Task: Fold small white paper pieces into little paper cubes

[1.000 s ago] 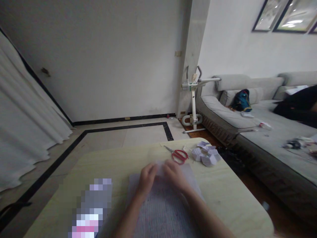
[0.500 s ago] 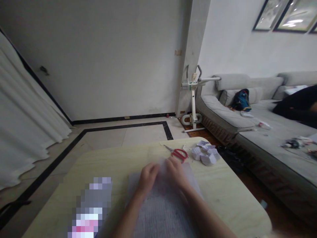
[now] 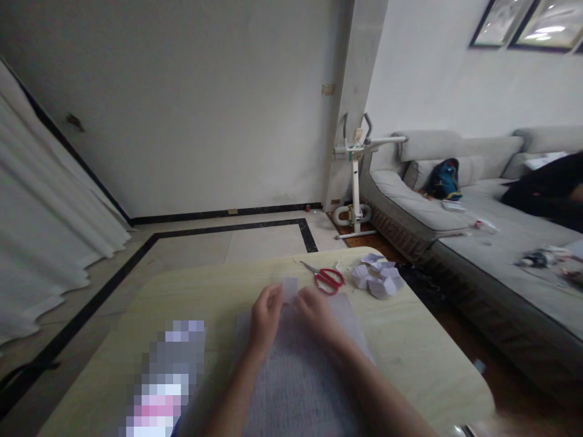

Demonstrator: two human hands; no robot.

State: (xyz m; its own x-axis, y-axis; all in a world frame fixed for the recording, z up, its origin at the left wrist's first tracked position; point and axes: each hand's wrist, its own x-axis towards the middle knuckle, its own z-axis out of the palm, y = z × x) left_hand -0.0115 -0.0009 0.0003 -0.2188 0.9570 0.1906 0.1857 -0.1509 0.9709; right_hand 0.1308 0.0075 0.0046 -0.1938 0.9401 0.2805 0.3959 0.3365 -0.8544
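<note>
A small pale piece of paper (image 3: 290,289) stands up between my two hands, over the top part of a large printed sheet (image 3: 300,382) that lies on the table. My left hand (image 3: 267,312) pinches the paper's left edge. At its right edge my right hand (image 3: 314,309) is closed, its fingers curled and slightly blurred. Just beyond my right hand lie red-handled scissors (image 3: 328,280), blades pointing to the back left. Several folded paper pieces (image 3: 382,287) sit in a loose ring to the right of the scissors.
The light wooden table (image 3: 419,352) has rounded corners. A pixelated patch (image 3: 159,382) covers something at its left. Beyond stand an exercise machine (image 3: 355,182) and a grey sofa (image 3: 483,212) with a backpack (image 3: 444,180). A person in dark clothing (image 3: 551,188) is on the sofa.
The small paper, blurred before, now shows clearly between my hands. My left hand has moved slightly left, and the hands are a little lower relative to the paper. The view has shifted slightly.
</note>
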